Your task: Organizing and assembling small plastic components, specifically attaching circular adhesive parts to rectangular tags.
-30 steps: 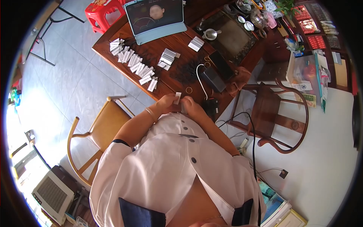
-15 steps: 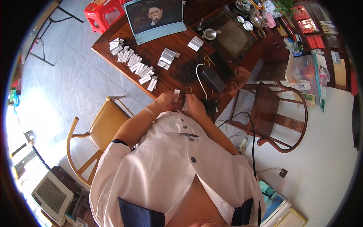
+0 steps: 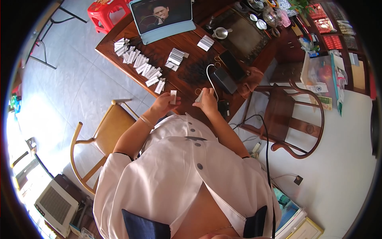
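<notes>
My left hand point(image 3: 162, 102) is closed on a small white tag point(image 3: 173, 97), held upright just over the table's near edge. My right hand point(image 3: 207, 102) pinches a small thin pale piece point(image 3: 198, 97), whose kind I cannot make out; my fingers partly cover it. Beside it, a thin gold-coloured ring point(image 3: 197, 91) shows. A row of white tags point(image 3: 141, 63) with dark cords lies along the table's left edge. Stacked tags point(image 3: 175, 57) lie mid-table, and another stack point(image 3: 205, 42) lies farther back. A tangle of black cords point(image 3: 195, 74) spreads beyond my hands.
A tablet in a light blue case point(image 3: 169, 36) stands at the back. To the right lie a black box point(image 3: 225, 81), a white cable point(image 3: 209, 79) and gold-handled scissors point(image 3: 217, 61). Beyond sits a tea tray point(image 3: 242, 36). Chairs stand left point(image 3: 115, 127) and right point(image 3: 278, 115).
Both hands have moved away from my body, farther over the table, and apart. The left hand has carried its tag leftward. The pale piece in my right hand has come into view.
</notes>
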`<state>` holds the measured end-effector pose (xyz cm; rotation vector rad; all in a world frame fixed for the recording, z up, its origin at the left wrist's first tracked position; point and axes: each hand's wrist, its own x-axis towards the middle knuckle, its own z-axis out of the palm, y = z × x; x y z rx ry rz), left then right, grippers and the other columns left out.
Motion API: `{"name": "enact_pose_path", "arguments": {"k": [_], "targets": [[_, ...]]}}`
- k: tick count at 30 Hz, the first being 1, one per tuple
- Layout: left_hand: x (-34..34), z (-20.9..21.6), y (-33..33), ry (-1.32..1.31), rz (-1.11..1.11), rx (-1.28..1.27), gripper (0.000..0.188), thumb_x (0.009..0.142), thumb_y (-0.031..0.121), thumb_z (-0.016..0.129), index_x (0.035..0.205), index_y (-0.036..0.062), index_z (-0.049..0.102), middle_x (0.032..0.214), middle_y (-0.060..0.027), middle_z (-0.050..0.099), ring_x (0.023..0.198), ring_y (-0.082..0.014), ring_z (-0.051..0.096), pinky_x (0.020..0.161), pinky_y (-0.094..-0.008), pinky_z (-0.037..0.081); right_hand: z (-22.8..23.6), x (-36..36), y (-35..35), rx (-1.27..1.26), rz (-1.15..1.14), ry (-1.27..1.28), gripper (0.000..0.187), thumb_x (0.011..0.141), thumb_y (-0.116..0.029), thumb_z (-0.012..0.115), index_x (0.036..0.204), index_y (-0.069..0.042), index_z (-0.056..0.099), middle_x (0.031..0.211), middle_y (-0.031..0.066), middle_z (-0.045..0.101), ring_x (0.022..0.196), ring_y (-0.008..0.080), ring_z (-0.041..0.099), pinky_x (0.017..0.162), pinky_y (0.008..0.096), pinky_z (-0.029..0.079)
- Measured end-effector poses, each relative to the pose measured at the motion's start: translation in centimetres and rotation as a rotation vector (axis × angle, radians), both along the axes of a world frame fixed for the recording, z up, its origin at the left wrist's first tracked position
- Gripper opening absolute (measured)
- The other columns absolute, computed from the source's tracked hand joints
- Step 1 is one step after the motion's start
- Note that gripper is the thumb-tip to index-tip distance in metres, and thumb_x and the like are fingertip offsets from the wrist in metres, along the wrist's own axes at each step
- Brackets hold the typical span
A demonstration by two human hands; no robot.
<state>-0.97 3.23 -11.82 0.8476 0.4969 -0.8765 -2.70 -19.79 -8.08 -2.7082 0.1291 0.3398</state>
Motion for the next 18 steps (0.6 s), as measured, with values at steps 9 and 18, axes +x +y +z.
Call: {"name": "enact_pose_path", "arguments": {"k": [9,18], "targets": [[0.5,2.4,0.0,-0.059,-0.031,0.061,0.025,0.095,0.015,0.051,0.116,0.0023,0.045,0.107,-0.0176,0.062,0.095,-0.0291,0.065,0.082,-0.0392,0.054,-0.8,-1.6,-1.7,0.023,0.076,-0.124,0.079,0.061,-0.017,0.086,0.125,0.002,0.043,0.124,0.0203,0.046,0.109,0.0382,0.055,0.088,0.041,0.049],[0.6,1.6,-0.8,-0.179,-0.088,0.097,0.029,0.095,0.019,0.054,0.117,0.0034,0.046,0.101,-0.0138,0.062,0.093,-0.0233,0.064,0.078,-0.0331,0.054,1.8,-2.0,-1.3,0.068,0.061,-0.198,0.072,0.063,-0.026,0.084,0.12,-0.002,0.047,0.114,0.017,0.051,0.104,0.0361,0.056,0.082,0.0419,0.05]]}}
